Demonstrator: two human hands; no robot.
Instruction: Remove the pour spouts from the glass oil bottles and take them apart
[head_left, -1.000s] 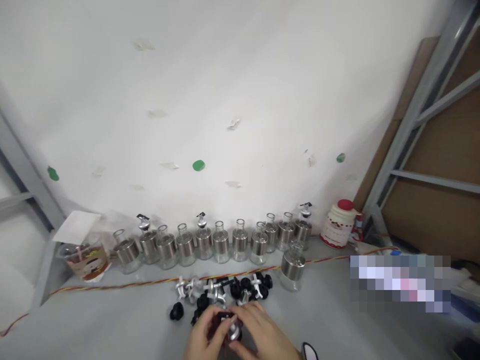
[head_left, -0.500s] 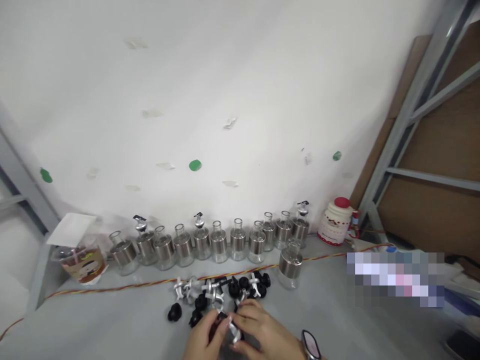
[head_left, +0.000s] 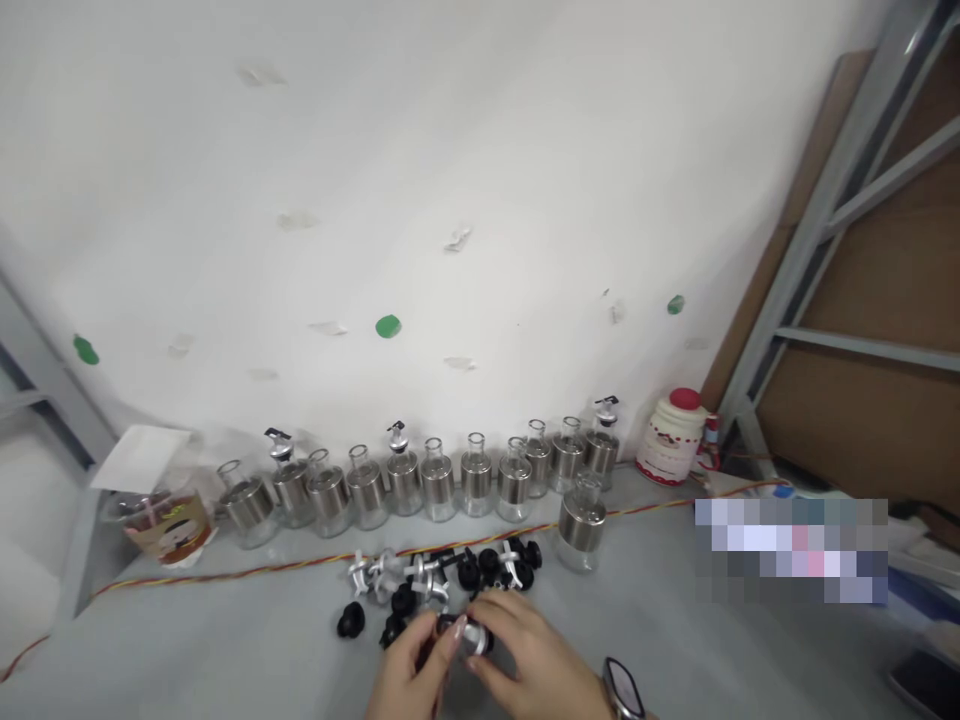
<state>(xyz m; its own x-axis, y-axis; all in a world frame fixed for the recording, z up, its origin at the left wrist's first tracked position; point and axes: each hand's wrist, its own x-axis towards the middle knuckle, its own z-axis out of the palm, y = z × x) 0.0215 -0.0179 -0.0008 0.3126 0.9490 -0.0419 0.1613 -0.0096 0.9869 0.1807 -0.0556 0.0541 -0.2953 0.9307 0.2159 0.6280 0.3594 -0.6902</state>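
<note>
— Peering at the bottom centre: both hands cut off by the lower edge, wrists barely in. What's between them?

— Left hand (head_left: 409, 672) and right hand (head_left: 525, 660) meet on one small spout stopper (head_left: 471, 637), shiny metal w/ a black part. Fingers of both closed around it, so most of it's hidden; can't tell its exact shape. It's just above the counter (head_left: 225, 640), lower middle of frame.

— Anything else cut off?

— Watch (head_left: 622, 690) on the right wrist, half out of frame. Blurred-out block at right, mid-low; nothing readable there.

— Stuff near the hands?

— Loose pile of stoppers (head_left: 442, 578) just beyond the fingertips, black rubbery knobs mixed w/ silver metal pourers, too small to count. One glass bottle (head_left: 581, 530) w/ brushed-metal band stands alone to the right of the pile. Behind, a row of bottles (head_left: 420, 485) along the wall, same clear glass + metal sleeve, narrow necks; a few already have pourers in.

— And the cord?

— Twisted red-yellow cable (head_left: 225, 572) runs across the grey matte counter betw. row and pile. Round white jar (head_left: 671, 440) w/ red lid at right end; plastic cup (head_left: 169, 520) w/ paper on top at left.
</note>
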